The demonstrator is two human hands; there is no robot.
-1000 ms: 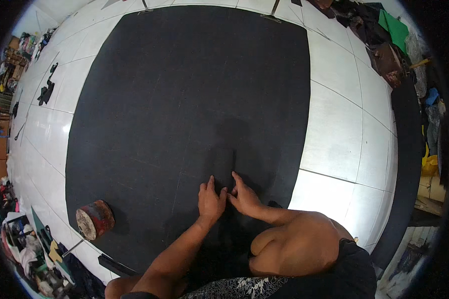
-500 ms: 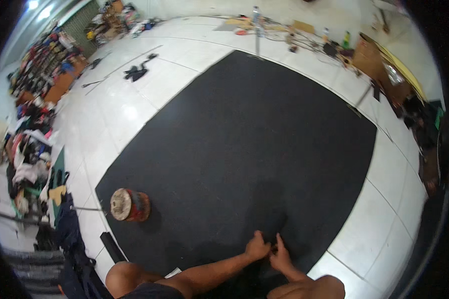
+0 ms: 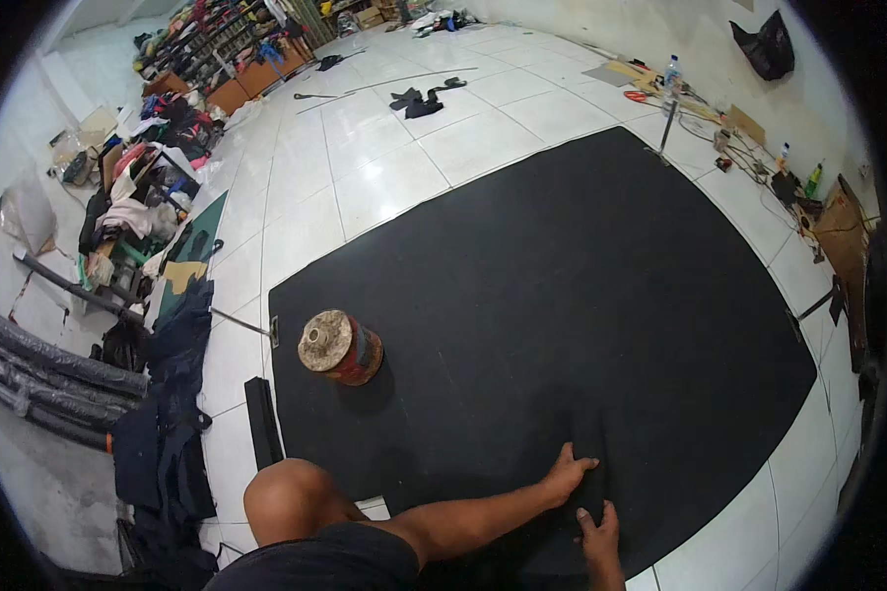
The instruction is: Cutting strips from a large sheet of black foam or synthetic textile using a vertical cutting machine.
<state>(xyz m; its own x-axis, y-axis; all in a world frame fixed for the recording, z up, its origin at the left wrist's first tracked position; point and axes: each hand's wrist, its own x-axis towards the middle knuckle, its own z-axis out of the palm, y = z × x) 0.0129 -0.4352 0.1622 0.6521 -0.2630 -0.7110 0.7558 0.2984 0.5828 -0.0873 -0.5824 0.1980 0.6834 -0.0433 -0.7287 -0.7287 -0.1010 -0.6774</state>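
Note:
A large black sheet (image 3: pixel 522 295) lies spread on the floor in front of me. My left hand (image 3: pixel 565 480) rests at its near part, thumb and a finger apart, touching the sheet. Close by and a little nearer to me, my right hand (image 3: pixel 599 537) also touches it, with thumb and forefinger spread. Beside the fingers a faint dark ridge or crease runs in the sheet. The remaining fingers of both hands are hard to make out against the black. Left of the hands, a worn round can (image 3: pixel 340 347) with a pale, stained top stands on the sheet.
Metal bars (image 3: pixel 668 128) lie at the sheet's corners. Left of it are a black strip (image 3: pixel 261 424), dark blue cloth (image 3: pixel 163 453), wrapped rolls (image 3: pixel 59 374) and heaped fabrics (image 3: pixel 133 207). Bottles (image 3: pixel 672 74), cables and cardboard (image 3: pixel 843 241) line the wall at right. White tiles surround the sheet.
My view has swung left, so the scene sits further right in the picture. My hands were close together with fingers nearly meeting; now they are slightly further apart.

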